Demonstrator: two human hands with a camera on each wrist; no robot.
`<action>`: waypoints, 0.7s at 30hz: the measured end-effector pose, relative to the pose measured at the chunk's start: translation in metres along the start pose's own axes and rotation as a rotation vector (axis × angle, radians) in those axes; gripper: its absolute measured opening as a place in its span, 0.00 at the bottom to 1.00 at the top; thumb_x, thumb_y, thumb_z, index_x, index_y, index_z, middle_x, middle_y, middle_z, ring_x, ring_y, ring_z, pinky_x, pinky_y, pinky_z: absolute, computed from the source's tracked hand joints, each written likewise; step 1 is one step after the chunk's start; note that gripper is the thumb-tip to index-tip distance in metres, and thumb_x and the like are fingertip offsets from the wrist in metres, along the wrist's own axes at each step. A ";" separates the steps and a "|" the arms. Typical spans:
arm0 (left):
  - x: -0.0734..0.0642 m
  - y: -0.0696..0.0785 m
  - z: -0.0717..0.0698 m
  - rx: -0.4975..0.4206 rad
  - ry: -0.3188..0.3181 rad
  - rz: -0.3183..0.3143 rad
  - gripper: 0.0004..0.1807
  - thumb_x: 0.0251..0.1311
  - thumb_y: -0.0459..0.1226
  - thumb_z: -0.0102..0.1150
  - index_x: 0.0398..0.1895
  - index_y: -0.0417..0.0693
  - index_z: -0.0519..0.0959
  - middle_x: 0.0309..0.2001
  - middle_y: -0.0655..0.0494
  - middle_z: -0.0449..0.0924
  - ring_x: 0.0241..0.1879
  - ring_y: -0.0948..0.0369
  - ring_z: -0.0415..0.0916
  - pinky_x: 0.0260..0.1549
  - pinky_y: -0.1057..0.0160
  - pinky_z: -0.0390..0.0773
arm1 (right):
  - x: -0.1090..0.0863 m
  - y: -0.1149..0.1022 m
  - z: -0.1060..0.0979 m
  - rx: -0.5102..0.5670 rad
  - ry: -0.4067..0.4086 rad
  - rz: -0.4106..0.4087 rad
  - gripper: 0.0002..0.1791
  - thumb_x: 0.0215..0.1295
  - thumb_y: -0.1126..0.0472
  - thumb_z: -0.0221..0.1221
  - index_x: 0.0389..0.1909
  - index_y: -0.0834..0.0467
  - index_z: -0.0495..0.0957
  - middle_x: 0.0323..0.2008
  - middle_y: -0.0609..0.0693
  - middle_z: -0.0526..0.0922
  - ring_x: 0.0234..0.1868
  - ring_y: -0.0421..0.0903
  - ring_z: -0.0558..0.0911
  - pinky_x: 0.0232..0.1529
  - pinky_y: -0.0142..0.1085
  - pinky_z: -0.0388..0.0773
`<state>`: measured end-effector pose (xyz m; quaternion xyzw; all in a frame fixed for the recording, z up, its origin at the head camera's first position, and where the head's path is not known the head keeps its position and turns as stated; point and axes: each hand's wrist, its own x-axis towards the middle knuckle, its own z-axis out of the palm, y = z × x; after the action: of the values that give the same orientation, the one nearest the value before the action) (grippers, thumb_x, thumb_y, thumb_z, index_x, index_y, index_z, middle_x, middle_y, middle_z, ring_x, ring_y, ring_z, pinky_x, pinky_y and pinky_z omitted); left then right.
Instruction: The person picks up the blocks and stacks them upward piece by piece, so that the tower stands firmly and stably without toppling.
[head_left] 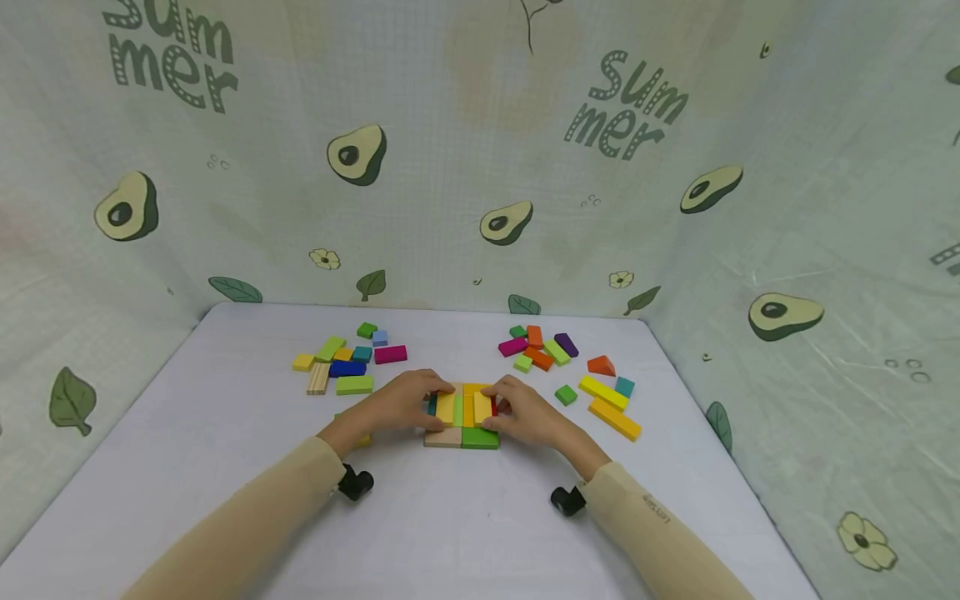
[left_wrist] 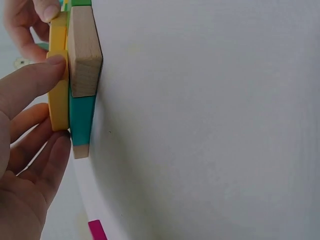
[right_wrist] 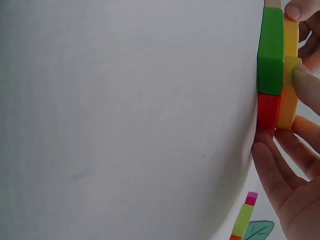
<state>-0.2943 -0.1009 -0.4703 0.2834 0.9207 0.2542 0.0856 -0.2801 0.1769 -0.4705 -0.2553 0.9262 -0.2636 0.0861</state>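
Note:
In the head view both hands meet at a flat rectangle of wooden blocks. My left hand (head_left: 401, 402) pinches a yellow block (head_left: 446, 412) on top of its left half, thumb on the near end. Across from it, my right hand (head_left: 531, 414) holds a second yellow block (head_left: 482, 407) the same way. Between the two show a light green block (head_left: 458, 412) and an orange-yellow one. Along the near side lie a plain wood block (head_left: 443, 438) and a green block (head_left: 480, 438). The wrist views show a teal block (left_wrist: 82, 117) and a red block (right_wrist: 268, 112) below the held ones.
Loose coloured blocks lie to the left, among them a blue block (head_left: 348, 368) and a magenta block (head_left: 391, 354). More are scattered on the right, including a long yellow block (head_left: 614, 419) and an orange-red one (head_left: 601, 365). A printed cloth (head_left: 435, 267) hangs behind the table.

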 end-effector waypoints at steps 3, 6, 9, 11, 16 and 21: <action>0.000 0.002 0.000 -0.003 -0.002 -0.004 0.33 0.58 0.47 0.80 0.67 0.51 0.82 0.60 0.56 0.82 0.58 0.58 0.78 0.64 0.54 0.81 | 0.000 -0.001 0.000 0.002 -0.001 0.005 0.31 0.71 0.48 0.70 0.71 0.53 0.77 0.55 0.46 0.77 0.49 0.43 0.77 0.54 0.36 0.81; 0.000 0.002 0.001 -0.001 -0.001 -0.004 0.33 0.59 0.47 0.80 0.67 0.51 0.82 0.61 0.56 0.82 0.59 0.58 0.78 0.64 0.54 0.81 | 0.000 -0.002 0.000 0.002 -0.003 0.010 0.31 0.71 0.48 0.70 0.71 0.53 0.77 0.55 0.46 0.77 0.49 0.43 0.77 0.54 0.36 0.81; 0.000 0.002 0.001 0.010 -0.001 -0.003 0.34 0.59 0.48 0.80 0.68 0.51 0.82 0.61 0.55 0.82 0.60 0.58 0.77 0.64 0.54 0.80 | -0.001 -0.002 0.000 0.006 -0.003 0.013 0.31 0.71 0.47 0.70 0.71 0.53 0.77 0.55 0.46 0.77 0.49 0.43 0.77 0.54 0.36 0.81; 0.000 0.002 0.002 0.016 0.000 0.004 0.34 0.59 0.48 0.79 0.68 0.51 0.82 0.62 0.55 0.82 0.60 0.57 0.77 0.64 0.54 0.80 | -0.001 -0.002 0.000 0.006 -0.003 0.016 0.31 0.71 0.47 0.70 0.71 0.53 0.77 0.55 0.46 0.77 0.49 0.43 0.77 0.54 0.36 0.81; 0.000 0.000 0.003 0.029 -0.001 -0.004 0.34 0.60 0.48 0.79 0.69 0.52 0.81 0.62 0.55 0.82 0.60 0.58 0.77 0.65 0.54 0.80 | -0.001 -0.002 0.001 0.011 -0.002 0.016 0.32 0.71 0.47 0.70 0.71 0.53 0.77 0.55 0.47 0.77 0.50 0.44 0.77 0.54 0.36 0.81; 0.000 0.003 0.003 0.023 -0.003 -0.030 0.34 0.60 0.48 0.79 0.70 0.54 0.81 0.62 0.55 0.82 0.61 0.57 0.77 0.65 0.54 0.80 | -0.001 -0.001 0.000 0.015 0.003 0.009 0.32 0.71 0.48 0.70 0.72 0.53 0.77 0.55 0.47 0.78 0.50 0.45 0.77 0.54 0.38 0.82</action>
<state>-0.2922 -0.0971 -0.4711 0.2708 0.9276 0.2419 0.0877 -0.2785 0.1765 -0.4697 -0.2501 0.9255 -0.2705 0.0878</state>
